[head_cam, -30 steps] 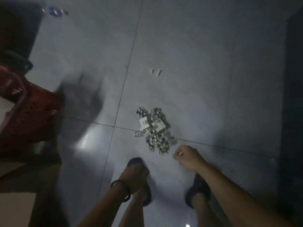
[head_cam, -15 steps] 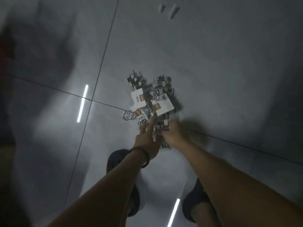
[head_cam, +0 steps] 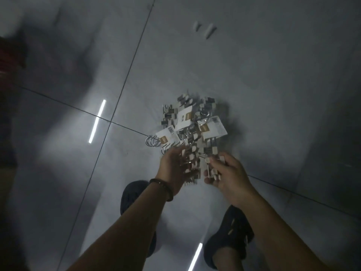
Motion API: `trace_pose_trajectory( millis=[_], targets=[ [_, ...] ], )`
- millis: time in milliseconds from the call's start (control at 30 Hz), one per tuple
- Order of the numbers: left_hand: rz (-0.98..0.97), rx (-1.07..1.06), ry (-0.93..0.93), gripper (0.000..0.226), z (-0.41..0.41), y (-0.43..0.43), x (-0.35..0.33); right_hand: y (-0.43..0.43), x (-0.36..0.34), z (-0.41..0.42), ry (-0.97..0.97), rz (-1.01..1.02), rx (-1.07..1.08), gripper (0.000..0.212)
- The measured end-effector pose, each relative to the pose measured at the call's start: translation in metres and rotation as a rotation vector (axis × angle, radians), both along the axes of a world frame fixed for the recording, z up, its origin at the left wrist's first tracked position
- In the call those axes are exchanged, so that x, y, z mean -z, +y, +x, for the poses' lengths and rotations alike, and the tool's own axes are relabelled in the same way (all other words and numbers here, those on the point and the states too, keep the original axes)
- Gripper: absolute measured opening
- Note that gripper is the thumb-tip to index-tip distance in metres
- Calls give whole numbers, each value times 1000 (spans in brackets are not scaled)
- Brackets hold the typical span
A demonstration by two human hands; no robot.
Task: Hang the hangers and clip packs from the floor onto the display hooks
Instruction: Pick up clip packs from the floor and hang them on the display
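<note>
A heap of clip hangers (head_cam: 192,124) with white paper labels and metal hooks (head_cam: 153,141) lies on the grey tiled floor. My left hand (head_cam: 172,169), a dark band on its wrist, reaches into the near left side of the heap with its fingers among the clips; how they close is hidden. My right hand (head_cam: 226,174) is at the near right side and pinches a clip piece (head_cam: 210,169) between thumb and fingers.
Two small white loose pieces (head_cam: 205,30) lie on the floor farther away. A red object (head_cam: 7,55) shows at the left edge. My two dark shoes (head_cam: 232,231) stand just below the heap. Tile seams and light reflections cross the floor.
I have bent down closer to the heap. Both hands moved from near my feet to the heap's near edge, and the right hand now pinches a clip piece.
</note>
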State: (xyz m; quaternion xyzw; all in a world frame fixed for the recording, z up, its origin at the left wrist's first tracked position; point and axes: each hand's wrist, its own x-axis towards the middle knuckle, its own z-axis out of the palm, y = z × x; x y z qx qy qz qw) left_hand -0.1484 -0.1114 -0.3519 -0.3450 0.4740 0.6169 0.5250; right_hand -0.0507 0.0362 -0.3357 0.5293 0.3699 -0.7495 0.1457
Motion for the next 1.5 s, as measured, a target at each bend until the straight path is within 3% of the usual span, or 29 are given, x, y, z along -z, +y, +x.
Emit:
trace_pose_trajectory(
  millis=[233,333,467,567,633,733,767,833,900,967,1067,1167,1333,1400,1500],
  targets=[
    [-9,42,-2,16,-2,9,-9,8,-4,26,19,-3,57,10],
    [21,-37,-53,28,-4,0,-11,23,-2,30,-29,109,61,8],
    [31,-119,19,45,-4,-11,-14,44,-2,26,31,216,-140,37],
    [-141,-72,175,41,2,-9,-16,52,-5,17,40,196,-130,54],
    [-233,-54,249,39,5,-9,-16,52,-7,15,27,259,-178,53],
    [-141,-136,157,47,9,-10,-19,51,-9,19,14,481,-459,46],
    [-123,-93,146,51,10,-11,-19,52,-9,20,14,491,-510,47],
    [-180,184,219,59,10,-15,-16,55,-11,21,3,400,-523,49],
    [-367,611,454,61,10,-21,-10,58,-13,22,0,305,-530,37],
    [-478,866,690,55,15,-25,-9,59,-16,23,19,246,-547,21],
    [-516,904,882,47,31,-22,-10,54,-22,18,54,262,-595,10],
    [-566,767,873,44,37,-22,-7,52,-31,12,92,117,-541,19],
    [-573,855,1014,52,35,-30,-10,74,-53,3,23,91,-952,12],
    [-616,968,1121,59,32,-33,-9,72,-57,-2,-74,204,-1132,18],
    [-680,1018,1135,63,28,-28,-8,59,-53,2,-172,785,-1442,29]
  ],
)
